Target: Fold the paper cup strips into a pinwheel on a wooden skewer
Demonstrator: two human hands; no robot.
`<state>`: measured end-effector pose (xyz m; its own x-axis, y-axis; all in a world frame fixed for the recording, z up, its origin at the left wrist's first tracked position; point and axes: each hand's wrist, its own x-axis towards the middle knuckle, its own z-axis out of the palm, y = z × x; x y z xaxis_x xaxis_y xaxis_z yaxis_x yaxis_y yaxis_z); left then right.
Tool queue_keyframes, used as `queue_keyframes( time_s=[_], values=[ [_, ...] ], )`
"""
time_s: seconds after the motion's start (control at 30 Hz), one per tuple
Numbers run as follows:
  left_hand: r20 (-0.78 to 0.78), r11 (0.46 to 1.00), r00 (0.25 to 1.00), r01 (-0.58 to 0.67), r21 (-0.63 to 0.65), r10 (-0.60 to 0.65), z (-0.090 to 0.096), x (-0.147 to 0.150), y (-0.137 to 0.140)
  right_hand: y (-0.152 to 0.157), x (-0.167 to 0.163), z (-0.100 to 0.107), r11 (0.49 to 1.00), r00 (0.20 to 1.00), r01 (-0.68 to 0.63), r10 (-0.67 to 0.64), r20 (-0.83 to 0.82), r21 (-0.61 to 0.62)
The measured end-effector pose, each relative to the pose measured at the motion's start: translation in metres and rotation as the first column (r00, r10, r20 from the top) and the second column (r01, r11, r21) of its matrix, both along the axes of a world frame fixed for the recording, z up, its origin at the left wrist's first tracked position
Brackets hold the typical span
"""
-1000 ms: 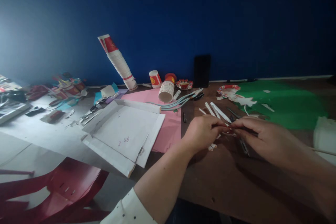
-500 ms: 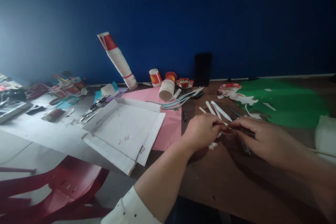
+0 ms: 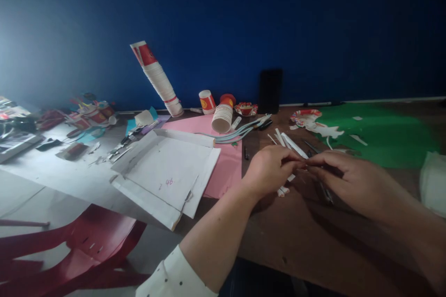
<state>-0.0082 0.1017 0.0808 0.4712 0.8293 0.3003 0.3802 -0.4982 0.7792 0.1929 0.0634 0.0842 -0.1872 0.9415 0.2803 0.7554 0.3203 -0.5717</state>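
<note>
My left hand [image 3: 273,169] and my right hand [image 3: 334,171] meet over the brown table, thumbs and fingertips pinched together. Whatever sits between the fingertips is too small and hidden to name. Several white paper strips [image 3: 293,145] lie just beyond the fingers. A small white rolled piece [image 3: 283,191] rests below my left fingers. Under my right hand a dark, slim metal tool [image 3: 327,195] shows in part; its kind is unclear.
Left of my hands lie a shallow white cardboard tray [image 3: 163,162] and pink paper [image 3: 228,171]. Behind stand a leaning paper cup stack [image 3: 160,83] and further cups [image 3: 222,118]. Green paper [image 3: 393,139] with scraps is at right. A red chair [image 3: 101,236] stands at lower left.
My hands stay together, with the fingers shifted slightly and the left wrist a little higher. The view has moved very slightly.
</note>
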Motion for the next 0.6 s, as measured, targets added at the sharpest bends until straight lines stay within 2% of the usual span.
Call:
queue_keyframes(
  time_s=[0.13,0.3,0.6],
  values=[
    [0.032,1.0,0.999,-0.016,0.017,0.015,-0.002,0.001,0.0,0.0,-0.001,-0.003,0.998,0.999,0.03,-0.031,0.012,0.061],
    [0.092,0.994,0.995,-0.033,-0.107,0.043,-0.006,0.002,-0.003,-0.001,-0.003,-0.004,0.989,0.999,0.04,-0.039,-0.008,0.144],
    [0.148,0.978,0.988,-0.021,-0.206,0.052,-0.007,0.003,0.001,-0.004,-0.007,0.006,0.999,0.999,0.042,-0.041,-0.018,0.034]
  ],
)
